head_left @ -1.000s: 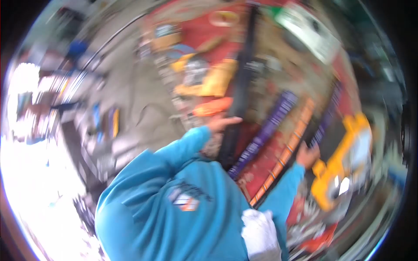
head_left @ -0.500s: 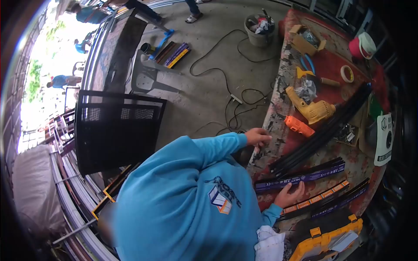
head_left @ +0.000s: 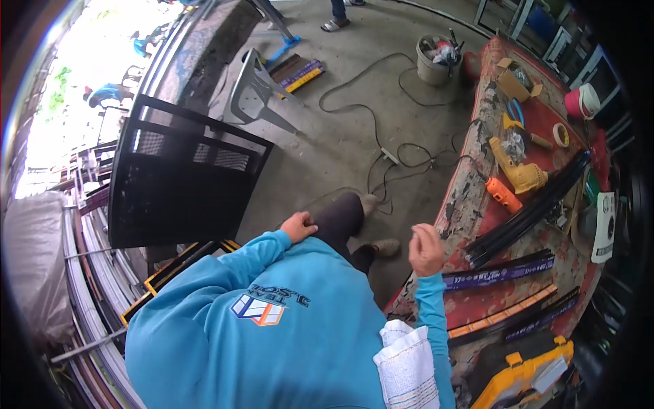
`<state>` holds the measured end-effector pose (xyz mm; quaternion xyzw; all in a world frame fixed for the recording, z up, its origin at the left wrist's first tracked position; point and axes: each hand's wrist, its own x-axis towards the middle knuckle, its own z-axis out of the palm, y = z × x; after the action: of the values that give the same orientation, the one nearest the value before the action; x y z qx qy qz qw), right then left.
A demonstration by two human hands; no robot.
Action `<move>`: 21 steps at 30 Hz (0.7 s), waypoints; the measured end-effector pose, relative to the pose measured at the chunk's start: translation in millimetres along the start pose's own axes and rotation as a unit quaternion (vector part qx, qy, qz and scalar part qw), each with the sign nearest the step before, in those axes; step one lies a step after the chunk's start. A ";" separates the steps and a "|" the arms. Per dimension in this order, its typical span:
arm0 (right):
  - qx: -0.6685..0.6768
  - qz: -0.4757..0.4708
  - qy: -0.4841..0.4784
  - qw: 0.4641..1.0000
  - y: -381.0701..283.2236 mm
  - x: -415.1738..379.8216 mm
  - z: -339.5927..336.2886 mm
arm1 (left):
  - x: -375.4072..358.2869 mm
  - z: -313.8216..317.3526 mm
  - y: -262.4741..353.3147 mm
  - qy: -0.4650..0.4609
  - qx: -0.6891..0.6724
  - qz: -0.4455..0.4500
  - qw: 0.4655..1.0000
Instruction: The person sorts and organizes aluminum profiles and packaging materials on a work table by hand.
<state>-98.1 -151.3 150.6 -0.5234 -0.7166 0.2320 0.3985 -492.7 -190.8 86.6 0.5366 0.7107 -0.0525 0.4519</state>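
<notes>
My left hand hangs beside my dark-trousered thigh, fingers curled in, nothing visible in it. At the near edge of the red worktable, my right hand is raised, its fingers loosely bent and slightly apart, holding nothing. Closest to it on the tabletop are purple-labelled strips and a bundle of long black strips. Below those lie orange-labelled strips and more purple-labelled strips. An orange power tool and a yellow drill rest farther up the table.
A yellow-and-black tool case sits at the table's near end. Cables cross the floor toward a bucket. A grey plastic chair and a black framed panel stand to the left. Another person's foot shows at the top.
My right hand has lifted off the purple-labelled strips and moved to the table edge. My left hand has swung left from the table edge to my thigh. My body has turned; my feet now show.
</notes>
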 end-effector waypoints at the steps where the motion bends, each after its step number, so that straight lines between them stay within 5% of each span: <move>1: 0.013 0.017 -0.033 0.999 -10.5 -5.8 14.6 | 0.9 0.9 -5.4 0.064 0.002 0.013 0.998; 4: 0.046 0.227 -0.230 0.945 -34.0 -49.5 56.4 | 27.0 -12.5 -21.2 0.052 0.079 0.032 0.995; 6: 0.032 0.262 -0.267 0.927 -16.0 -119.1 101.0 | 54.5 -25.8 -36.1 0.017 0.097 0.030 0.995; 9: 0.007 0.338 -0.241 0.910 -25.7 -190.0 164.5 | 101.3 -39.7 -70.4 -0.046 0.197 0.061 0.977; 14: -0.032 0.586 -0.151 0.795 -47.6 -196.5 252.8 | 147.5 -109.3 -123.4 -0.138 0.126 0.039 0.982; 15: 0.028 0.596 -0.082 0.798 -45.1 -191.4 260.6 | 150.9 -123.5 -136.3 -0.160 0.099 0.037 0.981; 18: -0.055 0.530 -0.134 0.836 -67.6 -106.9 241.8 | 124.6 -169.1 -144.4 -0.183 0.009 0.024 0.983; 21: 0.008 0.491 -0.147 0.858 -96.5 -7.6 246.0 | 107.5 -209.1 -153.4 -0.184 -0.101 -0.054 0.976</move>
<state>-351.9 -170.8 79.1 -0.7641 -0.4148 0.4774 0.1268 -741.2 -61.1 71.1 0.4301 0.6452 -0.1025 0.6231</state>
